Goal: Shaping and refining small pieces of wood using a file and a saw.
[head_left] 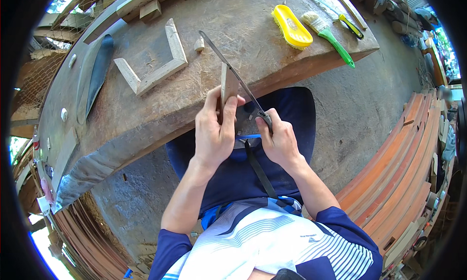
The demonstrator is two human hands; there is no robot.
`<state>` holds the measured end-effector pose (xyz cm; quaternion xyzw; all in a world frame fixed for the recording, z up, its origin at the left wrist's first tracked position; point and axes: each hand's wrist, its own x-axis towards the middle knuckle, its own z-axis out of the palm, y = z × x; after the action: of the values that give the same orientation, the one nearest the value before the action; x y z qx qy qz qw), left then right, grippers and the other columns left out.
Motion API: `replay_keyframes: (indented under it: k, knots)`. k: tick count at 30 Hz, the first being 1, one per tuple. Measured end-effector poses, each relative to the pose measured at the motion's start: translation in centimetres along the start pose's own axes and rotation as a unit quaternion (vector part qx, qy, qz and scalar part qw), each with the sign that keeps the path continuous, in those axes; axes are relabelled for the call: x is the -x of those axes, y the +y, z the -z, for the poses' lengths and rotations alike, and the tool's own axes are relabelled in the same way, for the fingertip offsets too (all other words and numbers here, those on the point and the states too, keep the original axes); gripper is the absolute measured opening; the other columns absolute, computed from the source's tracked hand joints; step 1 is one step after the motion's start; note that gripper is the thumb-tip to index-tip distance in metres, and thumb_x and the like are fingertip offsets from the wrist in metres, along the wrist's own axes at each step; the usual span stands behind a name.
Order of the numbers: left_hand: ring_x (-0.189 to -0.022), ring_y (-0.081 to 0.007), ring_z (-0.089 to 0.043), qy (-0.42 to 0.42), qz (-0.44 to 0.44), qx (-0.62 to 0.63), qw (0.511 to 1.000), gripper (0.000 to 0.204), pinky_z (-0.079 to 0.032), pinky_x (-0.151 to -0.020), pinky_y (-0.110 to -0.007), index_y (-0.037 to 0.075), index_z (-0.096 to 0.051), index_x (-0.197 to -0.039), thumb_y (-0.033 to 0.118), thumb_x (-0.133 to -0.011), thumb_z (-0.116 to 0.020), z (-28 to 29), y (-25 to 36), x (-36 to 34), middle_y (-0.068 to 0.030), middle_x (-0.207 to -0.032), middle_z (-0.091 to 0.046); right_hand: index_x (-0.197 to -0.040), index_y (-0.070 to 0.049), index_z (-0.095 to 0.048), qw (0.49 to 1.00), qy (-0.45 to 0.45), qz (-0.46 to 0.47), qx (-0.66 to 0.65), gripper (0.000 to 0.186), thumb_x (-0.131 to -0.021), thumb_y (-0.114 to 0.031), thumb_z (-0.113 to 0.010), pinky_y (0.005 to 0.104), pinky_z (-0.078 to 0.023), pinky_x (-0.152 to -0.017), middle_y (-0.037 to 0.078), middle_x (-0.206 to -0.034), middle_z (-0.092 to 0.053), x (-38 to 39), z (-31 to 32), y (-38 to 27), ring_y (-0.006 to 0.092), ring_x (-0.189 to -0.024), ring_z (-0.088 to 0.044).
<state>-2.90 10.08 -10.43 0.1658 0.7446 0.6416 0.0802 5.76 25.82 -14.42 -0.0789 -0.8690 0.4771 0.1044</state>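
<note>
Upright in my left hand is a short wooden strip, gripped between fingers and thumb just off the workbench's front edge. My right hand is closed round the dark handle of a long, thin metal file. The file slants up and to the left, its blade crossing at the strip's top end. On the bench, left of my hands, lie three wooden strips set as an open-sided frame. A small wood block sits near the file's tip.
A yellow scrubbing brush, a green-handled paintbrush and a yellow-and-black handled tool lie on the bench's right part. A dark curved blade-like piece is at the left. Long reddish planks are stacked at the right.
</note>
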Motion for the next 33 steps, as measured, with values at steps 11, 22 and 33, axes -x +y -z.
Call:
replay_keyframes:
  k: [11,22,33]
  knots:
    - [-0.107,-0.033,-0.064,0.049,-0.138,-0.324,0.935,0.032,-0.046,-0.097,-0.043,0.002,-0.075,-0.117,0.026,-0.097,-0.069,-0.2,-0.7,-8.7,-0.0164,-0.11,-0.07,-0.106,0.0,-0.055,0.989,-0.005,-0.092,0.119,0.037,-0.11,-0.036,-0.049,0.0568,-0.053,-0.068,0.029,-0.073,-0.066,-3.5,2.1,-1.6,0.051,-0.071,-0.066]
    - [-0.117,-0.0308,-0.062,0.068,-0.168,-0.425,0.887,0.051,-0.045,-0.1,-0.042,0.001,-0.071,-0.127,0.036,-0.09,-0.076,-0.6,-1.1,-8.8,-0.0149,-0.12,-0.067,-0.103,0.001,-0.055,0.96,-0.034,-0.124,0.248,0.039,-0.112,-0.035,-0.043,0.0574,-0.057,-0.07,0.032,-0.079,-0.069,-4.8,3.6,-5.4,0.051,-0.076,-0.07]
    - [-0.132,-0.0473,-0.049,0.059,-0.149,-0.433,0.887,0.044,-0.042,-0.108,-0.054,-0.006,-0.063,-0.134,0.022,-0.1,-0.061,-2.0,-2.3,-10.6,-0.0239,-0.126,-0.059,-0.097,0.003,-0.058,0.942,-0.019,-0.088,0.325,0.039,-0.111,-0.03,-0.042,0.0529,-0.06,-0.074,0.029,-0.083,-0.072,-8.3,1.3,-6.1,0.0461,-0.08,-0.074]
